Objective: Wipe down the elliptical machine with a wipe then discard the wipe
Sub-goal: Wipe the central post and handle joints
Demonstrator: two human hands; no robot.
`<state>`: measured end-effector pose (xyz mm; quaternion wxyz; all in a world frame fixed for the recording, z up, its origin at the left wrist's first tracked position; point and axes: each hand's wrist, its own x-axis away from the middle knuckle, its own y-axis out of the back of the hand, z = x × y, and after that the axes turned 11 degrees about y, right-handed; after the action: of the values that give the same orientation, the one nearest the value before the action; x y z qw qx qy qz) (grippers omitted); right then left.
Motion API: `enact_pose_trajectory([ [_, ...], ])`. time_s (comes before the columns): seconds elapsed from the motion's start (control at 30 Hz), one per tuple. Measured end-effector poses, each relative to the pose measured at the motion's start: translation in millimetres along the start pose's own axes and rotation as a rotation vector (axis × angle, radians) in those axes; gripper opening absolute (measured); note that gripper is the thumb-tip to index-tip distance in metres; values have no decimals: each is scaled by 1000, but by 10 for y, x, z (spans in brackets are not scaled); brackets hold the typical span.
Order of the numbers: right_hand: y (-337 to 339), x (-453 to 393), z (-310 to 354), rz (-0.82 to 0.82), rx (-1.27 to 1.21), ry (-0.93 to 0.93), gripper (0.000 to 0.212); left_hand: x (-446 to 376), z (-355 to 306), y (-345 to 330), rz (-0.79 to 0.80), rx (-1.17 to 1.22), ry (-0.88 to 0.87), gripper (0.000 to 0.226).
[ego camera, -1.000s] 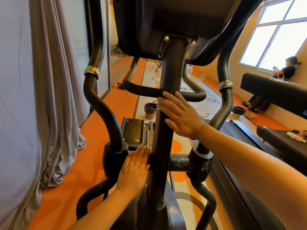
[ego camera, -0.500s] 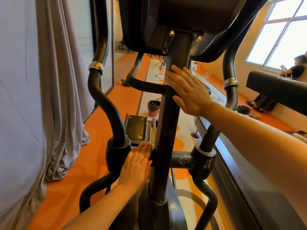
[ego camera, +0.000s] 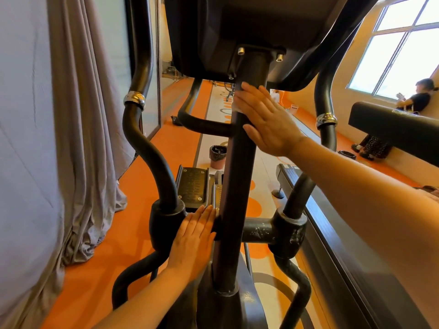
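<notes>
Grip: right hand [ego camera: 266, 119] flat, fingers straight, pressing wipe [ego camera: 236, 106] on center post [ego camera: 235, 186], just under console [ego camera: 237, 32].
L hand: left hand [ego camera: 193, 241] flat on post base.

Daylight enters through the window [ego camera: 401, 46] at upper right; its panes are overexposed to near white. The orange floor [ego camera: 133, 238] and walls take a warm cast. The console underside [ego camera: 249, 27] is in shadow. Wide-angle distortion bends straight lines near the edges. Focus is sharp overall.
</notes>
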<state>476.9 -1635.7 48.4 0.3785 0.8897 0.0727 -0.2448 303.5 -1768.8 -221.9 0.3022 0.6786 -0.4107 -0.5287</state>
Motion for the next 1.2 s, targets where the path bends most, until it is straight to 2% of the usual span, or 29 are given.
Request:
enact_pose_trajectory([
  [0.1,-85,34,180,-4,-48,-12,60,-4,5,-1,-11,-7,-25,55],
  [0.23,-48,54,79,20,26,44,63,3,5,17,-12,-1,-25,53],
  [0.4,23,-28,-108,-35,2,-71,65,5,8,22,5,36,-3,57],
  [0.57,-52,-4,95,-114,-143,-158,61,-5,26,4,20,29,-1,57],
  [0.63,-61,38,152,-94,-164,-157,62,-8,27,-5,25,28,-11,57],
  [0.8,149,-16,-96,32,-81,-56,59,2,36,-71,-46,22,-22,56],
  [0.97,142,-156,-154,-59,-150,-144,57,6,63,-131,-106,-64,-86,55],
  [1.07,45,-137,-23,-128,-207,-184,57,0,49,-108,-76,-63,-55,57],
  [1.2,-26,31,88,-86,-190,-123,58,-9,36,-52,-8,-23,-29,59],
])
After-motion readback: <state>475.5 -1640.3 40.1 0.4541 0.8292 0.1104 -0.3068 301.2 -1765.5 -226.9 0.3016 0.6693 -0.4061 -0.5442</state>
